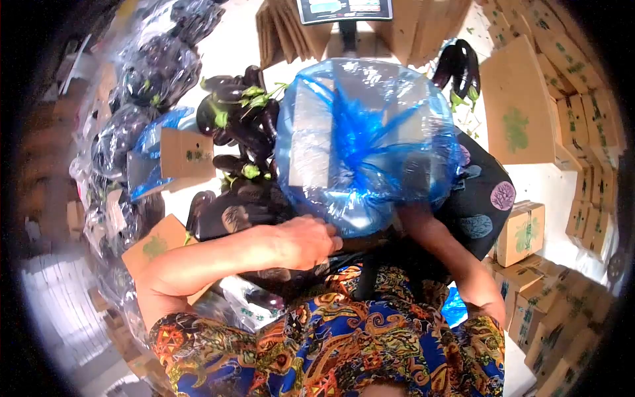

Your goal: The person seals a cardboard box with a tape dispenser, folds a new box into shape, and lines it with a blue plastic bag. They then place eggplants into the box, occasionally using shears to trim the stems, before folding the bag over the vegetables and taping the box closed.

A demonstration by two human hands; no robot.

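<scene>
A blue plastic bag (pixel 370 145), bunched at its middle, spreads over a large round shape in front of me. Something flat and pale shows through its left side. My left hand (pixel 307 243) is at the bag's lower left edge with its fingers curled; what they hold, if anything, is hidden. My right hand (pixel 413 215) reaches the bag's lower right edge, and its fingers are out of sight beneath or behind the plastic. Eggplants (pixel 248 126) with green stems lie in a pile just left of the bag.
More eggplants (pixel 458 69) lie at the upper right. Bagged eggplants (pixel 142 79) line the left side. Cardboard boxes (pixel 522 235) and a large cardboard sheet (pixel 519 99) are on the right. A display (pixel 346 10) stands at the top, near folded cardboard (pixel 284 33).
</scene>
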